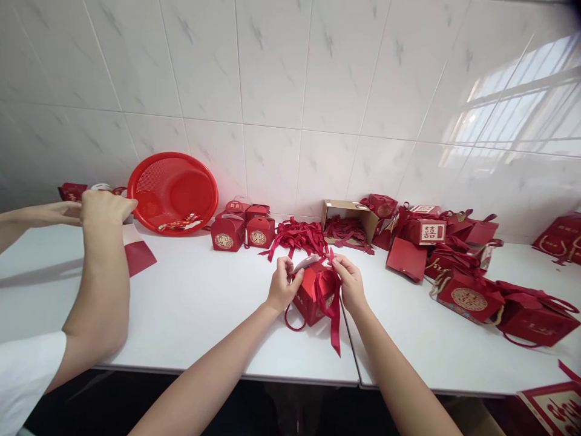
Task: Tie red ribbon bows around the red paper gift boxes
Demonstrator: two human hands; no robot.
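In front of me on the white table stands a red gift box (307,297) with a cord handle hanging at its lower left. My left hand (283,284) grips the box's upper left edge near a raised pale flap. A dark red ribbon (334,321) hangs down the box's right front side. My right hand (349,281) pinches the ribbon at the top right of the box. Just behind the box lies a heap of loose red ribbons (299,235). Part of the box's top is hidden by my fingers and the ribbon.
A red plastic basket (172,163) with wrapped sweets leans on the tiled wall. Small red boxes (227,235) stand beside it. A cardboard box (338,209) holds more ribbons. Many red gift boxes (467,300) are piled right. At left, a co-worker's hands (106,209) work above red card.
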